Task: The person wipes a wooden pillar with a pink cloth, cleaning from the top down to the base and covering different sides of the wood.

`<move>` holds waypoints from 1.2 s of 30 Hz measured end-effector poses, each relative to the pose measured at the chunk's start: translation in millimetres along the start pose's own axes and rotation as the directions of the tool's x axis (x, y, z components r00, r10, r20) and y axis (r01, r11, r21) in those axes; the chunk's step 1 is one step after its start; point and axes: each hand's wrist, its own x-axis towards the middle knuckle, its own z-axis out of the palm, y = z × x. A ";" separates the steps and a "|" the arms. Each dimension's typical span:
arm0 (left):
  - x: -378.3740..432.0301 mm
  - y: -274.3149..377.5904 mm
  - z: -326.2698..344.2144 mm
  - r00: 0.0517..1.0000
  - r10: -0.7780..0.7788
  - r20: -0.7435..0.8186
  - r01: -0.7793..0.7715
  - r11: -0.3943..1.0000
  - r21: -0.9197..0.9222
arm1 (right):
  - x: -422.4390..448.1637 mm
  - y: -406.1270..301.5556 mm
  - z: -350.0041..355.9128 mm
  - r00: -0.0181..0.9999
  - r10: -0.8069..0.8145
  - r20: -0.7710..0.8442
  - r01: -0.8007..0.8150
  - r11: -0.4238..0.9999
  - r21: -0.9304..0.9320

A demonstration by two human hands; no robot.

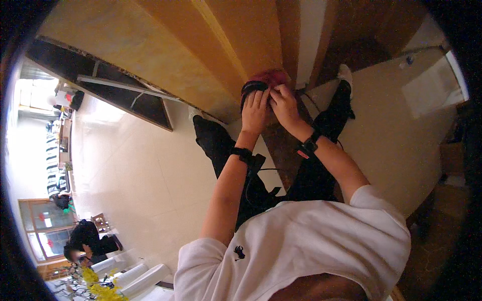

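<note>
My left hand lies with its fingers bent over the black front part of a dark red and black soft item, which looks like cloth. Close beside it, my right hand has its fingertips gathered on the same item near the middle. My hands cover much of it, so its exact kind cannot be told. It sits just in front of the brown wooden panels. Both wrists carry black straps, the left strap and the right strap, each with a small device.
A dark-backed board on a metal frame leans open at left. My trousered legs stand apart on the pale tiled floor. Cables hang near them. Farther left, a person in black sits by white rolls and yellow flowers.
</note>
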 end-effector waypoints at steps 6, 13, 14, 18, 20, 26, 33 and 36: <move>13.8 12.1 -17.4 0.994 -0.100 -0.038 0.078 0.920 -0.384 | -0.6 13.4 -12.9 0.999 -0.031 0.029 0.029 0.997 0.074; 22.0 -3.6 -41.8 0.917 -0.393 -0.065 0.294 0.778 -0.555 | 23.6 8.1 -31.4 0.994 0.103 0.046 -0.111 0.963 0.246; 25.0 0.7 -43.9 0.915 -0.391 -0.097 0.274 0.782 -0.560 | 23.6 8.4 -32.6 0.989 0.149 0.009 -0.146 0.954 0.261; 32.4 -3.2 -52.0 0.942 -0.326 -0.078 0.258 0.853 -0.453 | 29.5 7.1 -42.4 0.977 0.204 -0.055 -0.192 0.965 0.178; 34.5 1.9 -58.3 0.943 -0.328 -0.060 0.279 0.873 -0.401 | 30.4 8.9 -52.7 0.983 0.177 -0.039 -0.173 0.982 0.080; 45.4 1.3 -66.9 0.966 -0.140 -0.217 0.084 0.966 -0.246 | 45.6 -5.7 -101.3 0.969 -0.232 -0.085 0.227 0.972 -0.066; 51.1 41.8 -117.7 0.976 -0.216 0.022 0.171 0.700 -0.694 | 28.8 -9.1 -154.2 0.976 -0.020 0.216 -0.019 0.984 0.177; 41.0 40.0 -128.4 0.989 -0.143 0.034 0.132 0.760 -0.636 | 15.0 -19.5 -170.7 0.853 0.117 0.509 -0.202 0.973 0.115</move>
